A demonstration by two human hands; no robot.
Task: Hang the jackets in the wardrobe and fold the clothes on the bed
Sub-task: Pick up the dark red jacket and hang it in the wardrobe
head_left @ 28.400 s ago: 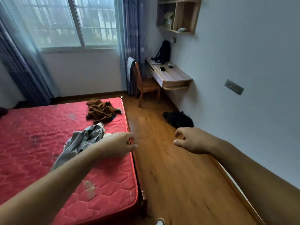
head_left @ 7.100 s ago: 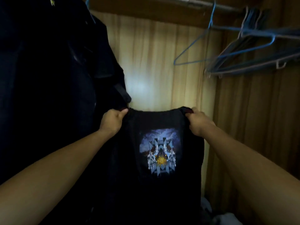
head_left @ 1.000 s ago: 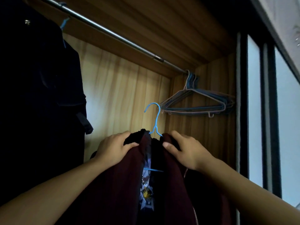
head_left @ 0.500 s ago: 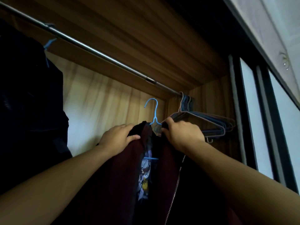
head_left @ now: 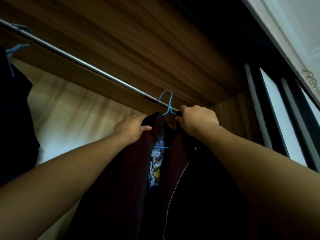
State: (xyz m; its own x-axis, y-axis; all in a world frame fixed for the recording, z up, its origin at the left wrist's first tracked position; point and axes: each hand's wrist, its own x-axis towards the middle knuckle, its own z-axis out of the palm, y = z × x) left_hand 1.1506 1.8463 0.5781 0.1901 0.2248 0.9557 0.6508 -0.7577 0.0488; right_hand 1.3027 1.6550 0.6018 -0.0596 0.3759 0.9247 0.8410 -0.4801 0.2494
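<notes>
Fingers (head_left: 146, 128) of the left hand (head_left: 132, 129) were curled on the left shoulder of the jacket (head_left: 121, 179). Those of the right hand (head_left: 199, 119) were clamped on its right shoulder, just beside the neck of the blue hanger (head_left: 168, 103). The dark maroon jacket, its zip (head_left: 174, 193) open, was held raised on the hanger inside the wardrobe (head_left: 138, 40), with the hook level with the metal rail (head_left: 86, 65). Whether the hook was seated over the rail could not be told.

The step in hand was judged to be the hooking of the hanger onto the rail. For a good result, both shoulders were to be lifted evenly, so that the jacket would not slide off one arm of the hanger. The hook was to be carried over the rail and lowered until the weight was taken. Only then were the shoulders to be released.

Open rail was available to the left, as far as a dark garment (head_left: 15, 118) hung at the far left. To the right, room was limited by the side panel (head_left: 230, 118) and the sliding door (head_left: 277, 118). Above, it was limited by the top panel close over the rail.
</notes>
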